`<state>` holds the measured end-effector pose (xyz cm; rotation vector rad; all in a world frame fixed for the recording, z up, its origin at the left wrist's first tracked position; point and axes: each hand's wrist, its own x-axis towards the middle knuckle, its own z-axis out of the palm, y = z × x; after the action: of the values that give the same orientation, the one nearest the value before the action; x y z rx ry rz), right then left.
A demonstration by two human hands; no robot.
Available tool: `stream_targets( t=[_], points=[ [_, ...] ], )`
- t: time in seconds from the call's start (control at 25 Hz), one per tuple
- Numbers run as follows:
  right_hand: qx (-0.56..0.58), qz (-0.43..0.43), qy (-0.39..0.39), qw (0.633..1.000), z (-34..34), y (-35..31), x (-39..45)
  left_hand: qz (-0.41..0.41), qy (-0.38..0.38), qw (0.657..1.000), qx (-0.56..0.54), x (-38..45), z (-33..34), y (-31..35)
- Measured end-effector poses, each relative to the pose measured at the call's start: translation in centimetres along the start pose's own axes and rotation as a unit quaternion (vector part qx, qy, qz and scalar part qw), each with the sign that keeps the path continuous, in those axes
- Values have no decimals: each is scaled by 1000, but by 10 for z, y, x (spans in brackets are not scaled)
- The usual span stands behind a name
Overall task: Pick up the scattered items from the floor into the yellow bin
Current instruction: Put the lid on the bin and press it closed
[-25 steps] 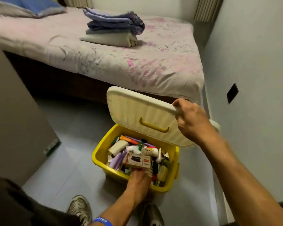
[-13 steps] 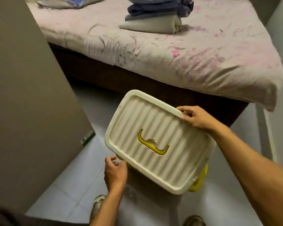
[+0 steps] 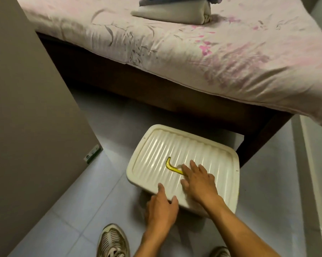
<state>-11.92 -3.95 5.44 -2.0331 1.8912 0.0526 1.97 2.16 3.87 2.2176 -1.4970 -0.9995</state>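
My right hand lies flat, fingers spread, on the ribbed cream plastic lid, covering one end of its curved yellow handle. My left hand rests at the lid's near edge, fingers straight and apart, thumb on top. The lid hides the yellow bin beneath it, on the grey tiled floor beside the floral-sheeted bed. My worn sneaker shows below.
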Motion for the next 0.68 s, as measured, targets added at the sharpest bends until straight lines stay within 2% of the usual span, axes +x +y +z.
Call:
stream_targets(
  t=[0.12, 0.2, 0.24, 0.32, 0.4, 0.44, 0.56, 0.6, 0.68],
  points=[
    [-20, -16, -38, 999, 2, 7, 4, 12, 140, 985, -101, 36, -41, -11],
    [-27, -20, -59, 998, 2, 9, 9, -21, 180, 978, -99, 71, -66, -18],
    [-26, -19, -71, 997, 2, 10, 12, -58, 161, 981, -95, 88, -73, -20],
    [-20, -12, -81, 996, 1, 11, 16, -150, 60, 973, -163, 119, -80, -23],
    [-19, -17, -72, 997, 2, 12, 17, -198, -11, 921, -336, 137, -84, -28],
    [-19, -21, -64, 998, 2, 12, 18, -200, -15, 895, -397, 142, -85, -31],
    [-12, -23, -48, 998, 6, 18, 20, -148, 40, 869, -470, 146, -78, -34],
    [-12, -24, -48, 998, 8, 19, 18, -126, 57, 872, -470, 144, -77, -33],
    [-15, -19, -49, 999, 9, 20, 17, -89, 76, 905, -409, 144, -81, -28]
  ],
)
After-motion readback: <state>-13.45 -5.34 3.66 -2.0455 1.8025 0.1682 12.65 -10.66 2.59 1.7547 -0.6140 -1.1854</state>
